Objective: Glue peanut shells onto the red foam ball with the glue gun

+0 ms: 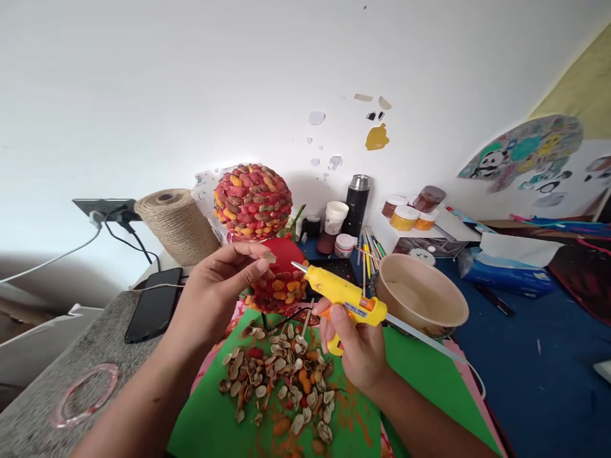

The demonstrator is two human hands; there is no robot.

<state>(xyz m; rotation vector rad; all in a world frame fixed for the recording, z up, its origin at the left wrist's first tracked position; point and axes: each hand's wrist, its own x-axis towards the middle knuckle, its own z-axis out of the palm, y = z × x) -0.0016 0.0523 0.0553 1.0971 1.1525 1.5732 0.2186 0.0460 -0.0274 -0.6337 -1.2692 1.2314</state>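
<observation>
My left hand [220, 284] pinches a small peanut shell piece [270, 257] in front of a red ball [282, 275] whose lower half is covered with glued orange and red shells. My right hand [357, 343] grips a yellow glue gun [344, 294], its nozzle pointing left at the shell piece, almost touching it. Below both hands a pile of painted peanut shells [281, 375] lies on a green sheet [214, 420]. A finished shell-covered ball [252, 201] stands behind.
A tan bowl [422, 296] sits right of the glue gun. At the back are a twine spool [177, 224], black flask [357, 203], white cup [335, 217], paint jars [405, 216] and a tissue pack [506, 270]. A black phone [155, 304] lies left on the grey ledge.
</observation>
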